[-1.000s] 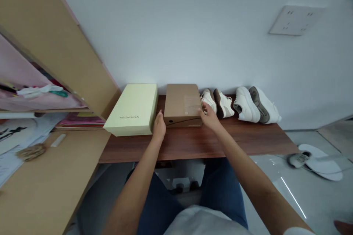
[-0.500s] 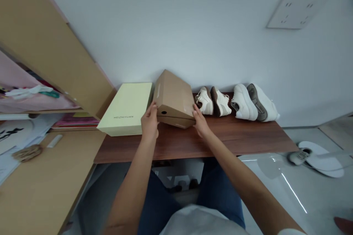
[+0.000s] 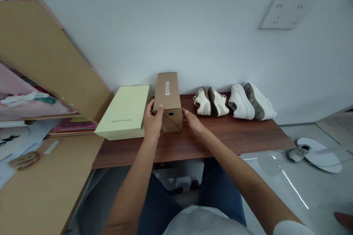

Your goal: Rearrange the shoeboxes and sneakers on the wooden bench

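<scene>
The brown box (image 3: pixel 167 99) is a flat cardboard shade, with white characters on top and a black hole and thin dark curve on its near face; the yellow box (image 3: pixel 125 104) to its left is pale, with dark lettering; the tabletop (image 3: pixel 176 147) is reddish-brown wood grain; the left shoes (image 3: pixel 203 105) are off-white with brown soles; the right shoes (image 3: pixel 242 104) are white, the far-right one showing grey; the socket (image 3: pixel 285 14) is white.
</scene>
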### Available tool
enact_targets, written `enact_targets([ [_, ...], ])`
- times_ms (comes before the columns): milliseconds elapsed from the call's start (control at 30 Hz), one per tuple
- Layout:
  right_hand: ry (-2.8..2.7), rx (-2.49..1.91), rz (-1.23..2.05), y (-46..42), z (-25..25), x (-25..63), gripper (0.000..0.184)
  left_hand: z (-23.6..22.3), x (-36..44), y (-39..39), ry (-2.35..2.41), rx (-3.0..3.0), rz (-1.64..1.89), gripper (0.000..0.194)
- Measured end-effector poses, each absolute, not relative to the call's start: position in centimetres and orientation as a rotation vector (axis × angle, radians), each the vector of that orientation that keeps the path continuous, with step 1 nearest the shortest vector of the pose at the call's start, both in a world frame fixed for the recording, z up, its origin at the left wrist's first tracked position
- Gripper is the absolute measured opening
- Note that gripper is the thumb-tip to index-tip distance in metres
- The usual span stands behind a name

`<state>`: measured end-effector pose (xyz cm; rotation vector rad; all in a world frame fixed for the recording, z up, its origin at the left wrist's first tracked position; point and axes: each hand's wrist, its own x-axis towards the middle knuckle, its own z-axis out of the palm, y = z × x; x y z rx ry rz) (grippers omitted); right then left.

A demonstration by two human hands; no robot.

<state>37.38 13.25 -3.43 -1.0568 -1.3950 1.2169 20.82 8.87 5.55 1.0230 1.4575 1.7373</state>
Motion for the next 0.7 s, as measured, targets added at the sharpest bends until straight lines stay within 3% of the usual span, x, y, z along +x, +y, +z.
enact_targets([
  [200,-1.8,-1.071,0.63,13.3,5.6,37.0,0.07,5.2,20.3,9.2,1.4,0.994,1.728,0.051],
  [333,-2.142,-0.945,0.417,12.3,8.4,35.5,0.062,4.5,19.6,9.5,1.308,0.864,1.737,0.041],
  [567,-2.107,-0.875,0.559,12.2,7.8,37.0,0.055,1.4,18.9,9.7,1.413,0.521,1.427,0.038],
  [700,-1.926,-0.834,0.727,11.9,7.8,39.8,0.054,-0.9,19.4,9.7,1.337,0.377,1.327,0.019],
])
